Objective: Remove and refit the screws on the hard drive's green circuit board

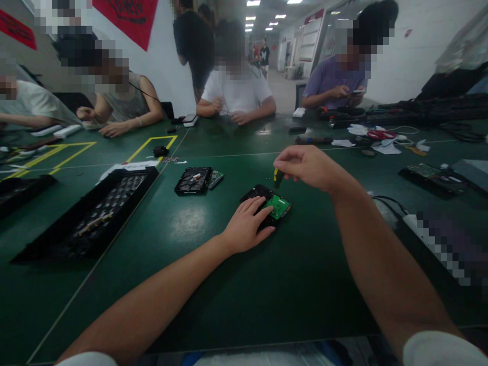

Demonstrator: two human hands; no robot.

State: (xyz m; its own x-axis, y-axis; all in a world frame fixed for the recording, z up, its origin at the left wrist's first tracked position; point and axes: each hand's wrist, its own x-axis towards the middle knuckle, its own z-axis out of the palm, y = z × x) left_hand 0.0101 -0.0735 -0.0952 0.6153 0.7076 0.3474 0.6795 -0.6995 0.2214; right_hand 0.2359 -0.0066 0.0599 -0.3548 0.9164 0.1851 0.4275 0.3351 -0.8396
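Observation:
A black hard drive with a green circuit board on top lies on the green table in front of me. My left hand rests on the drive's near side, fingers spread flat and pressing it down. My right hand is closed around the handle of a small screwdriver with a yellow and black grip, held upright above the far edge of the circuit board.
A second black hard drive with a loose board beside it lies further left. A long black tray sits at the left. Other people sit along the far side. Cables, tools and paper clutter the right.

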